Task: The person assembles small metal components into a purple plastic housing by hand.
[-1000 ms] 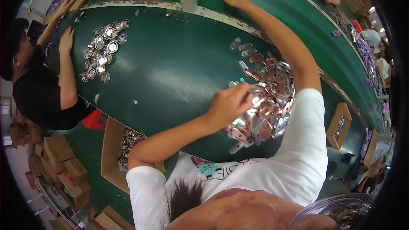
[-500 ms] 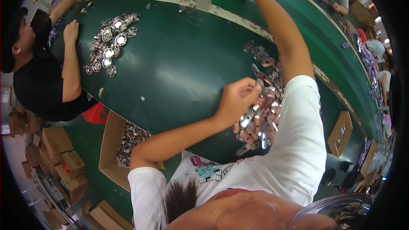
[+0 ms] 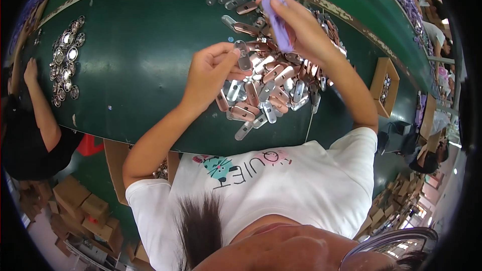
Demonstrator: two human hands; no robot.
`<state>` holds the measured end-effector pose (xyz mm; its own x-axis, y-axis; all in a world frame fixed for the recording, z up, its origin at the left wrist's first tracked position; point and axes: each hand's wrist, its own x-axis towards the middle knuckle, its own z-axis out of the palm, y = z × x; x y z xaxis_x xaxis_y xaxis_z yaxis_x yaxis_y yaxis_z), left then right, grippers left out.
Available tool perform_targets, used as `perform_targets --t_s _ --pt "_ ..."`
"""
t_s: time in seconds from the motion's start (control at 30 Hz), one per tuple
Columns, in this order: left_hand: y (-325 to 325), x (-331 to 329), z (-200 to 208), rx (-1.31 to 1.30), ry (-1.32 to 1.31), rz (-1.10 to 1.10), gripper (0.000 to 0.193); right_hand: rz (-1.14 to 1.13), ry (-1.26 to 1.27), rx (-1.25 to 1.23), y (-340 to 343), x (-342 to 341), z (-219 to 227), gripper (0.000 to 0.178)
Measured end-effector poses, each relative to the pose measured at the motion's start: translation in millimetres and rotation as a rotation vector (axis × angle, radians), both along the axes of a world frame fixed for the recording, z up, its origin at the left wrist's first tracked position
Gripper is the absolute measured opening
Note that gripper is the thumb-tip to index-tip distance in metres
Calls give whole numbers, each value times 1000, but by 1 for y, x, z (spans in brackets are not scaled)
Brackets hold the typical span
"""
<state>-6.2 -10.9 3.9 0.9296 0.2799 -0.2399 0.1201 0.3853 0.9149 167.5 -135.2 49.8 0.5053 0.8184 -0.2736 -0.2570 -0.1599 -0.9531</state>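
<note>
Between the thumb and fingers of my left hand (image 3: 210, 73) is an oblong metal plate (image 3: 244, 59) with rounded ends, held upright over the table. My right hand (image 3: 307, 30) grips a soft purple cloth (image 3: 279, 26), just right of and beyond that plate, apart from it. Beneath both hands spreads a loose pile of similar metal plates (image 3: 252, 93), some silver and some copper-coloured, many with a small dark slot. Part of the pile is hidden behind my right hand and forearm.
Round silver parts (image 3: 64, 65) lie in a group on the green table (image 3: 145, 65) at the left, near a co-worker's arm (image 3: 42, 105). Open cardboard boxes hold small parts: one box (image 3: 115, 170) below the table edge, another box (image 3: 376, 88) at the right.
My right hand has come back from the far green belt to over the pile, bringing the purple cloth. My left hand still holds a metal plate. The view has shifted to the right.
</note>
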Motion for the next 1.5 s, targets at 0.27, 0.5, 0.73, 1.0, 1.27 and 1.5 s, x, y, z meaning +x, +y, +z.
perform_targets --t_s 0.27,0.5,0.73,1.0,1.27,1.5 --pt "-4 4 2 -154 42 -80 26 21 -477 252 -12 -31 -11 32" --pt "-2 2 6 -194 116 -159 31 -23 -674 183 1 -32 -35 39" --pt "0 2 3 -225 47 -167 29 10 -730 126 1 -31 -33 39" --pt "-6 0 -2 27 -44 -151 21 61 -571 179 -1 -33 -30 41" --pt "-5 0 -8 561 -210 -31 15 216 -76 150 -5 -12 -15 37" --pt "-1 0 -4 535 -186 -137 15 263 101 171 -8 -11 -19 36"
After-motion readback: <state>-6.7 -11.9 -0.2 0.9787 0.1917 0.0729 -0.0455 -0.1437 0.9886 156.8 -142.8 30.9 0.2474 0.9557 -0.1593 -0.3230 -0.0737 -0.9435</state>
